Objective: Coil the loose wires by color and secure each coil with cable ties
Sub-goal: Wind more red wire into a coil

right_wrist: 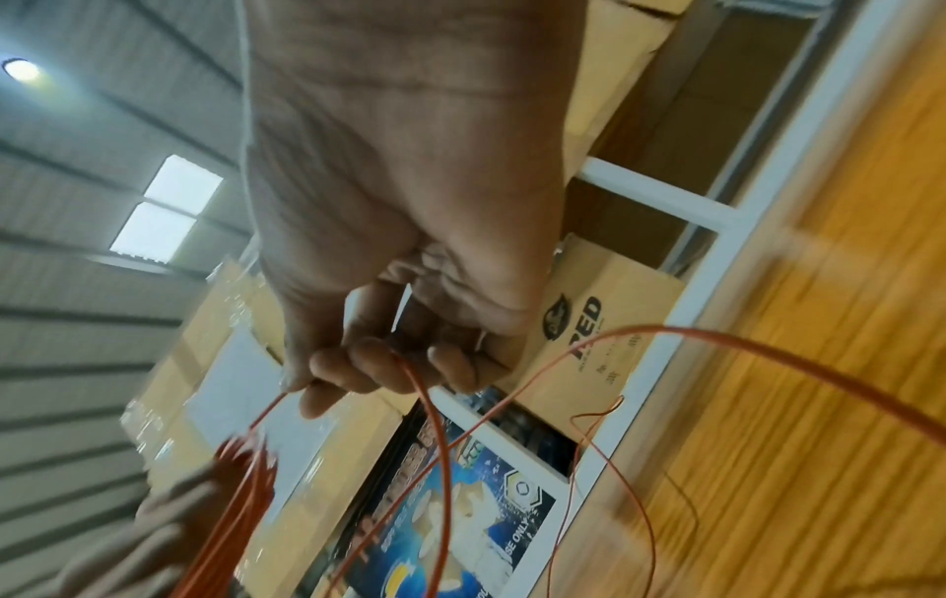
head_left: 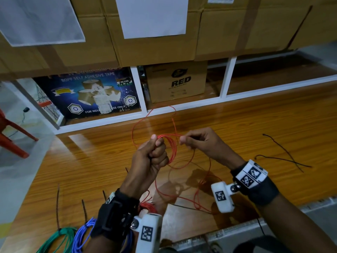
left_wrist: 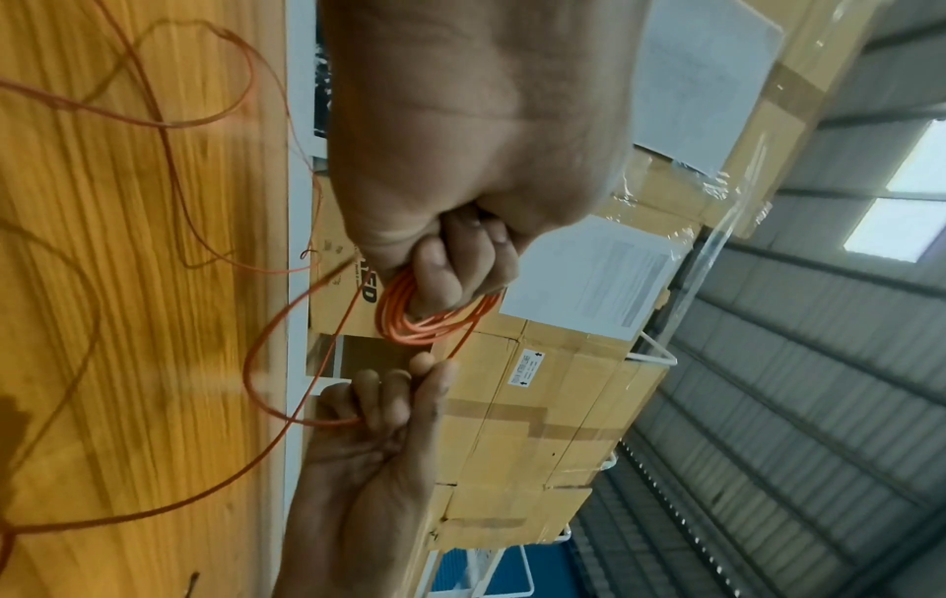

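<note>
Above the glossy wooden table [head_left: 255, 125], left hand [head_left: 153, 154] grips thin, springy red wire loops [head_left: 172, 148]; right hand [head_left: 198, 141] pinches the loose strand; best held where loops bunch.

Taped cardboard boxes [head_left: 155, 50] top white shelving [head_left: 140, 92] behind a glossy wooden table [head_left: 264, 114].

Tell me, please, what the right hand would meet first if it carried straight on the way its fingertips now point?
Probably the red coil that the left hand grips. The right hand pinches the red strand with its fingertips aimed leftward at those loops, with only a small gap between in the head view. Depth is unclear, so it might strike the left hand's knuckles instead.
</note>
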The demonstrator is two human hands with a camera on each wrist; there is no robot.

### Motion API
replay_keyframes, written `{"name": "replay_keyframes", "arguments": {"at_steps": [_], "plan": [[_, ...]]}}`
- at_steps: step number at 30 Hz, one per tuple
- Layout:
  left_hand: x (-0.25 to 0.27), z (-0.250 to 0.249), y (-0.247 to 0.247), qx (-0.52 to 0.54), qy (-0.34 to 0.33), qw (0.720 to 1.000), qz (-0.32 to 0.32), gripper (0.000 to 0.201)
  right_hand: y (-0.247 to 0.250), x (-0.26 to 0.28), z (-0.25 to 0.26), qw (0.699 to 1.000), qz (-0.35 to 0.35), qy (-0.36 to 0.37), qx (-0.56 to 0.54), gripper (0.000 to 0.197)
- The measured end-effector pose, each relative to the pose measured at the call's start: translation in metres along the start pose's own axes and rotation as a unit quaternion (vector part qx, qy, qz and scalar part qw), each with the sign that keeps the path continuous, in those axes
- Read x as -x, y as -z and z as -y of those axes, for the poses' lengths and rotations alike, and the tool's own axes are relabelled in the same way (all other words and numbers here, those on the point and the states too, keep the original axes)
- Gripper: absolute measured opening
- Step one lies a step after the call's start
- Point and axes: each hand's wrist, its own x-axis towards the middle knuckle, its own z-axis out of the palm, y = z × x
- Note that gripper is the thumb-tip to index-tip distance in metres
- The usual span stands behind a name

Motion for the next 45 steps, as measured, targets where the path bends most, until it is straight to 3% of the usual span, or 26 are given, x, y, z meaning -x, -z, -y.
{"name": "replay_keyframes", "arguments": {"at_steps": [9,12,16,18,21,22,24,26,28,31,35,40,45], "plan": [[-0.008,-0.010,0.010,0.151,-0.020,0.988,-0.022,0.043,0.017,0.022,-0.015,0.992,-0.020,-0.057,-0.110,0.023],[-0.013,-0.015,0.021,0.182,-0.044,0.982,-0.015,0.041,0.013,0.034,-0.025,0.989,-0.010,-0.096,-0.110,0.021],[-0.018,-0.023,0.031,0.167,-0.085,0.981,-0.053,0.028,0.006,0.049,-0.030,0.982,-0.018,-0.132,-0.135,0.021],[-0.019,-0.025,0.035,0.171,-0.099,0.977,-0.075,0.025,0.006,0.048,-0.032,0.958,-0.056,-0.170,-0.225,0.021],[-0.020,-0.029,0.044,0.184,-0.113,0.971,-0.100,0.025,0.013,0.045,-0.037,0.869,-0.115,-0.259,-0.407,0.026],[-0.021,-0.028,0.045,0.180,-0.115,0.971,-0.105,0.026,0.015,0.045,-0.038,0.859,-0.127,-0.269,-0.416,0.030],[-0.020,-0.025,0.044,0.166,-0.116,0.973,-0.114,0.029,0.016,0.049,-0.039,0.914,-0.159,-0.235,-0.289,0.031],[-0.021,-0.021,0.042,0.155,-0.119,0.973,-0.122,0.031,0.006,0.057,-0.031,0.971,-0.195,-0.128,-0.054,0.027],[-0.023,-0.021,0.038,0.154,-0.124,0.973,-0.119,0.031,-0.006,0.060,-0.026,0.966,-0.199,-0.029,0.162,0.025],[-0.026,-0.017,0.034,0.124,-0.130,0.976,-0.121,0.032,-0.028,0.062,-0.023,0.937,-0.090,0.014,0.337,0.023],[-0.027,-0.008,0.026,0.039,-0.135,0.982,-0.130,0.034,-0.043,0.065,-0.004,0.940,0.035,0.080,0.329,0.028],[-0.022,0.008,0.019,-0.088,-0.152,0.973,-0.148,0.034,-0.046,0.054,0.028,0.962,-0.011,0.144,0.233,0.019],[-0.010,0.018,0.015,-0.221,-0.159,0.958,-0.087,0.035,-0.039,0.038,0.043,0.950,-0.066,0.175,0.250,0.015]]}}
